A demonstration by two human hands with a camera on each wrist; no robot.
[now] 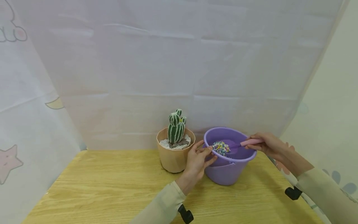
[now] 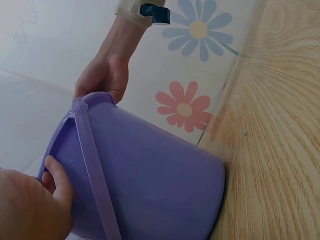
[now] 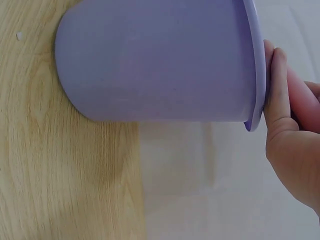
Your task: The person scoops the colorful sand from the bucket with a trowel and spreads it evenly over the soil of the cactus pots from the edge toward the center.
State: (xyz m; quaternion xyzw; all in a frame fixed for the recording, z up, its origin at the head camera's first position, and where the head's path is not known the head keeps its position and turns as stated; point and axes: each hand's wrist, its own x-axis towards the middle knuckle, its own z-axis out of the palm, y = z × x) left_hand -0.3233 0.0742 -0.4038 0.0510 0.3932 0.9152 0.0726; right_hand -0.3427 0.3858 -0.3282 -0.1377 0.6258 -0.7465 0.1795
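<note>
A purple bucket [image 1: 225, 172] stands on the table near its right side, its handle folded down along the front. My left hand [image 1: 197, 160] grips the bucket's left rim, thumb on the outside in the left wrist view. In my right hand [image 1: 267, 144] is the pink handle of a small shovel [image 1: 251, 142], held over the right rim. The shovel's purple shaft reaches down into the bucket. Multicoloured small pebbles [image 1: 221, 148] lie heaped at its blade end, close inside the left rim. The bucket's wall hides the blade's underside.
Left of the bucket, close to my left hand, stands a peach-coloured pot [image 1: 174, 158] with a knitted green cactus [image 1: 176, 130] and white filling. A pale cloth [image 1: 156, 71] hangs behind the wooden table [image 1: 112, 186]. One small white speck [image 2: 244, 132] lies on the wood.
</note>
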